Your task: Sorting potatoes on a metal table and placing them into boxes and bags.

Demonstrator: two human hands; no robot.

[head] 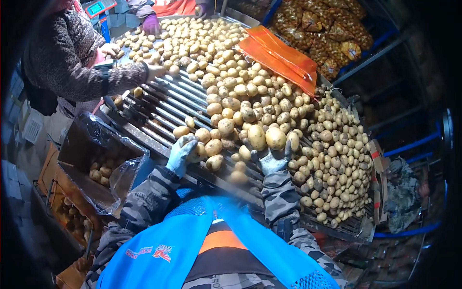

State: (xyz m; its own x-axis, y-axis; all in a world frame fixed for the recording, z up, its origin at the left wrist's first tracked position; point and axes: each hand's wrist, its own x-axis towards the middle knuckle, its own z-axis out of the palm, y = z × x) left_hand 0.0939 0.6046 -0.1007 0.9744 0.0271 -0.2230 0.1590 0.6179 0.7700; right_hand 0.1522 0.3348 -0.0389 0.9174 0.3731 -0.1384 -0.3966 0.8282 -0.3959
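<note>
Many potatoes [267, 109] cover a sorting table with metal roller bars [169, 103]. In a pale work glove, my left hand [181, 154] curls around a potato [197, 152] at the near edge. My right hand [271, 159], also gloved, is cupped palm up against two large potatoes, the left one [256, 137] and the right one [276, 138]. Its fingers are partly hidden behind them. Between my hands, a motion-blurred potato [238, 177] is above or on the bars; I cannot tell which.
An orange mesh sack [278, 57] lies over the far-side potatoes. At left stands a plastic-lined box [103, 144] with potatoes inside. One co-worker's hand [156, 71] reaches onto the rollers; another's purple glove [151, 24] is farther back. Filled mesh sacks [317, 29] are stacked at upper right.
</note>
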